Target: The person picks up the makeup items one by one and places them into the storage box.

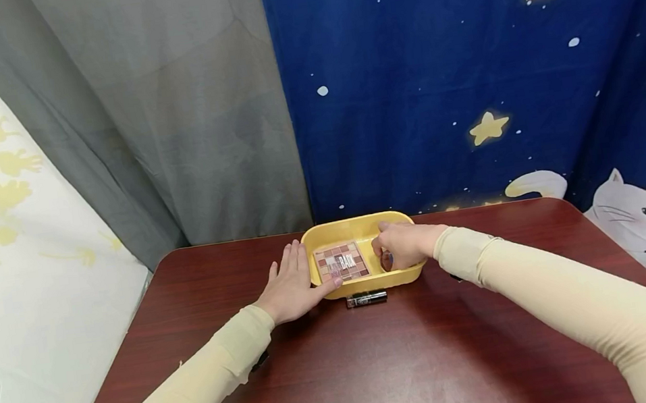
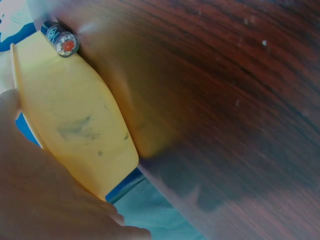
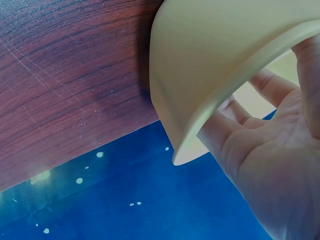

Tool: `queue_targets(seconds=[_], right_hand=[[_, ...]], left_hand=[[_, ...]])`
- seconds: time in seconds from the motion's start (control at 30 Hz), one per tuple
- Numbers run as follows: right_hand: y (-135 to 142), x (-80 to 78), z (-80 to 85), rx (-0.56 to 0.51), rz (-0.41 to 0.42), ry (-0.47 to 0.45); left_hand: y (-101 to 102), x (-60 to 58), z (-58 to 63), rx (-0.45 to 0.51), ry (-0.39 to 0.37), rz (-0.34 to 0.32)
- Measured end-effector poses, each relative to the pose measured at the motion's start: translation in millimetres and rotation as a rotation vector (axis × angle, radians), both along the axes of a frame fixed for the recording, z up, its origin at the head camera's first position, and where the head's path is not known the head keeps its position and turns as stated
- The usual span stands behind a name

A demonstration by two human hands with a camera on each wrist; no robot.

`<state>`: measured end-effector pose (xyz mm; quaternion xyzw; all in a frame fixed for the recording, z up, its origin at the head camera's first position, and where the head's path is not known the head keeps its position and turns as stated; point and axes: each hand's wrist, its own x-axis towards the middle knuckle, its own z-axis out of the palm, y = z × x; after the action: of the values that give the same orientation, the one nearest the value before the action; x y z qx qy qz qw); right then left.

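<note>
A yellow plastic basin (image 1: 361, 285) sits near the table's far edge, with a pink eyeshadow palette (image 1: 340, 262) lying flat inside on its left. My left hand (image 1: 294, 287) rests on the basin's left end, fingers straight along the rim and thumb across the front left corner. My right hand (image 1: 405, 243) reaches over the right rim into the basin, fingers bent down around a small, round, dark reddish-brown item (image 1: 387, 261). In the right wrist view the basin wall (image 3: 210, 60) hides the fingertips and that item. A small black cosmetic tube (image 1: 366, 298) lies just in front of the basin.
The dark red wooden table (image 1: 382, 371) ends right behind the basin. Beyond it hang a grey curtain (image 1: 214, 120) and a blue curtain (image 1: 393, 83) with stars. A white panel with yellow prints (image 1: 4, 202) stands at the left.
</note>
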<state>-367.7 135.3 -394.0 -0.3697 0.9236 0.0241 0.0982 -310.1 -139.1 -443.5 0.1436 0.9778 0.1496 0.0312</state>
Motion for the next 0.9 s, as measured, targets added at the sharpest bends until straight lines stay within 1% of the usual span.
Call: queue_targets(seconds=[0.2, 0.53, 0.63, 0.8, 0.9], right_hand=[[-0.5, -0.9, -0.1, 0.032, -0.024, -0.034], [1.8, 0.7, 4.1, 0.02, -0.008, -0.034], [3.1, 0.7, 4.6, -0.003, 0.011, -0.012], [5.2, 0.4, 6.3, -0.079, 0.052, 0.038], [5.8, 1.9, 8.8, -0.112, 0.042, 0.042]], left_hand=[[0.8, 0.4, 1.0, 0.008, -0.022, 0.008], [2.7, -0.7, 1.7, -0.013, -0.013, 0.012], [2.7, -1.1, 1.1, -0.014, -0.017, 0.01], [1.8, -2.8, -0.1, -0.018, -0.017, 0.008], [1.3, -3.0, -0.2, -0.015, -0.018, 0.008]])
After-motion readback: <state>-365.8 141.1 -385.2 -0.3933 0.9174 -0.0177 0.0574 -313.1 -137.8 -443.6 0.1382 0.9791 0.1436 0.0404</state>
